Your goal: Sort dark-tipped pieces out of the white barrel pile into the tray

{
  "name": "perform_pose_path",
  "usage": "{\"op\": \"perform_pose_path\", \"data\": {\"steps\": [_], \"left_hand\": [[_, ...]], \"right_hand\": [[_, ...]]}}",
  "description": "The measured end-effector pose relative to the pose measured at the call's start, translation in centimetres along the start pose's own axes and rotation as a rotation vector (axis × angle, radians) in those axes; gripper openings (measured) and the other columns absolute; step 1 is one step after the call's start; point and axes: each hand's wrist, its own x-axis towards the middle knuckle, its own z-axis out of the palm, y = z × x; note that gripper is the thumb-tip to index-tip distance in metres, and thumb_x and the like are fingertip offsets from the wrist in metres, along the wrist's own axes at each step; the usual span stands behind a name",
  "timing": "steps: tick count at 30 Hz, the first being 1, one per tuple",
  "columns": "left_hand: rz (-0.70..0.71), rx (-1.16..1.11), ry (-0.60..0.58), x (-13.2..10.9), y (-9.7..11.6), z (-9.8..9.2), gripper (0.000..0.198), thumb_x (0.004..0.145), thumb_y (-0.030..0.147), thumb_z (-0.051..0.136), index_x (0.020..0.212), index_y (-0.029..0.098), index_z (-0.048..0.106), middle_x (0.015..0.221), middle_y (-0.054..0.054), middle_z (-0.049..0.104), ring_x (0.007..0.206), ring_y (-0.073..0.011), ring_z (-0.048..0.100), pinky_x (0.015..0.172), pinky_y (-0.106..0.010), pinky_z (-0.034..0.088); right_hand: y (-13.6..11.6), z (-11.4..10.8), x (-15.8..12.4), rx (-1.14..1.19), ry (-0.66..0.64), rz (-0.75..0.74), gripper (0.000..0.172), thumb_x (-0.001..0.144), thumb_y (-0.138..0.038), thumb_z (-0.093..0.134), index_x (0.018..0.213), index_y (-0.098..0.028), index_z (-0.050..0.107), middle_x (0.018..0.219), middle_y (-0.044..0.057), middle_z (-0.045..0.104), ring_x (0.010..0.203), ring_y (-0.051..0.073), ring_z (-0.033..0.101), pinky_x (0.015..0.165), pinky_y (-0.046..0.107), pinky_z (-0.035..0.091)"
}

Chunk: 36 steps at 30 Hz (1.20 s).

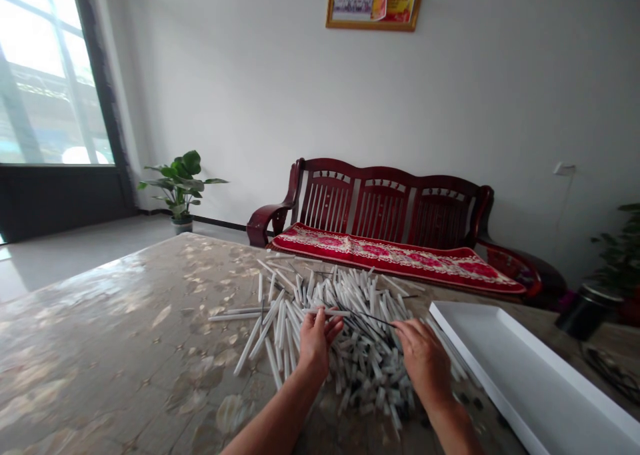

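Observation:
A big heap of thin white tubes point(350, 308), like pen barrels, lies on a patterned table point(125, 335), together with short white caps near the front. My left hand point(315, 338) is closed round one white tube point(327, 312) held level over the heap. My right hand point(423, 355) pinches the end of a thin dark refill rod point(367, 317) whose far end points toward the tube in my left hand. Both hands hover just above the pile.
A long white tray point(530, 382) lies on the table to the right of the heap. Behind the table stands a dark red wooden bench point(395, 215) with a red cushion. A potted plant point(181, 188) sits by the window, and a black pot point(585, 308) at far right.

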Motion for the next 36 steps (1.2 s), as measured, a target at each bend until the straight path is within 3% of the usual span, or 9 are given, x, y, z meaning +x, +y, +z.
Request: {"op": "perform_pose_path", "data": {"steps": [10, 16, 21, 25, 27, 33, 36], "left_hand": [[-0.005, 0.025, -0.034, -0.1, -0.3, 0.0, 0.011, 0.088, 0.023, 0.064, 0.087, 0.018, 0.054, 0.086, -0.007, 0.073, 0.066, -0.0132, 0.073, 0.062, -0.023, 0.060], [0.047, 0.140, -0.167, -0.5, -1.2, 0.0, 0.033, 0.074, 0.038, 0.076, 0.090, 0.020, 0.053, 0.084, -0.004, 0.074, 0.065, -0.0160, 0.073, 0.059, -0.025, 0.059], [-0.065, 0.144, -0.228, -1.2, -1.0, 0.3, 0.033, 0.073, 0.036, 0.078, 0.087, 0.019, 0.053, 0.085, -0.005, 0.074, 0.068, -0.0164, 0.074, 0.061, -0.024, 0.059], [-0.186, 0.144, -0.295, -1.8, -0.3, 0.7, 0.026, 0.076, 0.031, 0.077, 0.084, 0.018, 0.056, 0.083, -0.005, 0.073, 0.065, -0.0146, 0.073, 0.057, -0.021, 0.058], [-0.251, 0.146, -0.341, -2.2, 0.0, 0.9, 0.023, 0.078, 0.029, 0.076, 0.084, 0.017, 0.057, 0.082, -0.005, 0.073, 0.063, -0.0136, 0.072, 0.055, -0.020, 0.058], [-0.356, 0.101, -0.430, -2.6, 0.1, 0.8, 0.018, 0.079, 0.024, 0.076, 0.083, 0.014, 0.061, 0.083, -0.007, 0.073, 0.062, -0.0123, 0.072, 0.057, -0.019, 0.059], [-0.322, 0.065, -0.358, -2.2, -0.1, 0.7, 0.015, 0.082, 0.021, 0.074, 0.079, 0.013, 0.061, 0.077, -0.006, 0.072, 0.059, -0.0107, 0.070, 0.057, -0.018, 0.059]], "right_hand": [[-0.6, 0.6, -0.3, 0.034, -0.009, 0.000, 0.028, 0.096, -0.022, 0.045, 0.098, -0.024, 0.073, 0.086, 0.006, 0.068, 0.084, 0.020, 0.062, 0.079, 0.029, 0.047], [-1.6, 0.4, -0.1, 0.134, -0.005, 0.035, 0.028, 0.096, -0.023, 0.046, 0.096, -0.024, 0.074, 0.084, 0.006, 0.065, 0.080, 0.019, 0.063, 0.075, 0.028, 0.049], [-3.1, 0.5, 0.5, 0.651, -0.092, 0.250, 0.026, 0.089, -0.037, 0.056, 0.099, -0.022, 0.074, 0.089, 0.008, 0.070, 0.081, 0.021, 0.067, 0.071, 0.030, 0.055], [-3.8, 0.1, 0.9, 1.054, -0.205, 0.621, 0.042, 0.067, -0.052, 0.077, 0.093, -0.019, 0.074, 0.074, 0.004, 0.071, 0.060, 0.019, 0.064, 0.049, 0.027, 0.052], [-4.0, -0.1, 1.0, 1.164, -0.245, 0.711, 0.046, 0.058, -0.053, 0.084, 0.087, -0.018, 0.074, 0.071, 0.003, 0.070, 0.055, 0.016, 0.060, 0.044, 0.024, 0.046], [-4.7, 0.6, 0.5, 1.336, -0.283, 0.765, 0.048, 0.053, -0.054, 0.087, 0.079, -0.018, 0.072, 0.066, 0.000, 0.067, 0.048, 0.010, 0.051, 0.042, 0.020, 0.036], [-4.5, 1.3, 0.1, 1.229, -0.259, 0.711, 0.049, 0.068, -0.062, 0.075, 0.091, -0.019, 0.073, 0.068, 0.002, 0.068, 0.050, 0.013, 0.054, 0.041, 0.022, 0.036]]}}
